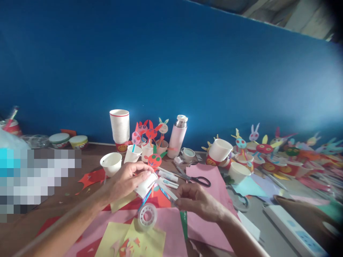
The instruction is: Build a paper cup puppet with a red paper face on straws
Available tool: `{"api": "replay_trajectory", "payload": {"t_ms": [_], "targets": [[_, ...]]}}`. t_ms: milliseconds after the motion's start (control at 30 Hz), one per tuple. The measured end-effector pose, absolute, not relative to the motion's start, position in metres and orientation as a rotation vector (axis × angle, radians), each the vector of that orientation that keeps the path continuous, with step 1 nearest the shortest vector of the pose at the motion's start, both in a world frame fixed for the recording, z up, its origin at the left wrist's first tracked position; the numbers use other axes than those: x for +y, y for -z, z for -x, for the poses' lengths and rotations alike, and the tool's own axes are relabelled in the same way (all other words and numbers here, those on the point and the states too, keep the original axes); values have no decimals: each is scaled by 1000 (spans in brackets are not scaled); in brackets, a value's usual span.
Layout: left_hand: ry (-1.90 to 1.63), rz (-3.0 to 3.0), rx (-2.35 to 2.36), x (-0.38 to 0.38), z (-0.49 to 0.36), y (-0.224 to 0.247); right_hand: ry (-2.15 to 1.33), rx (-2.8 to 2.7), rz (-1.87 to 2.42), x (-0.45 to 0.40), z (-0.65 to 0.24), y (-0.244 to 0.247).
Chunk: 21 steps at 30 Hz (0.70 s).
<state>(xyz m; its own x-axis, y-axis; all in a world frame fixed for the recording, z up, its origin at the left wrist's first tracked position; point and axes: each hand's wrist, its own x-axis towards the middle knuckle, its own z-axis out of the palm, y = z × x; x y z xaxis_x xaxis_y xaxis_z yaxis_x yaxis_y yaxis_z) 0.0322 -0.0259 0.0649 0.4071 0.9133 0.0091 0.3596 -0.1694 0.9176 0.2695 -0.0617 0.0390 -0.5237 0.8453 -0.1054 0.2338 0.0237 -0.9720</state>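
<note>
My left hand (130, 180) is wrapped over a small white paper cup (144, 188), which lies tilted on its side. Between the fingers of my right hand (197, 201) is a thin whitish strip (166, 189); whether it is paper or tape I cannot tell. The strip's far end reaches toward the cup's rim. Just beyond the cup shows a red paper rabbit face (154, 161) with green ears. A blue straw (147, 197) shows below the cup. Nearer me, a roll of clear tape (147, 216) rests on the coloured paper.
Black-handled scissors (200, 181) lie on pink paper (209, 214). Behind stand a stack of paper cups (120, 126), a pink thermos (178, 139) and cups with paper rabbits. A power strip (297, 228) is at right. A pixelated area covers the left side.
</note>
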Motion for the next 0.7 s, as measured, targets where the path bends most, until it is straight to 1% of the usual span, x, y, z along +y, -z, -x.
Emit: {"api": "replay_trajectory", "payload": {"t_ms": [167,333,467,700], "targets": [[-681,-1711,977,-32,-38,-62,-1540,-1859,1122,-65,-265,-43],[-572,-1753,984,-35,-41,-62,-1525,-1916,1158,-67,-263,-44],[-644,-1641,957,-35,-43,-60,-1533,-1913,1135,-66,-263,-42],[-829,-1244,903,-30,-44,-55,-1666,-1755,1025,-63,-267,-40]]}}
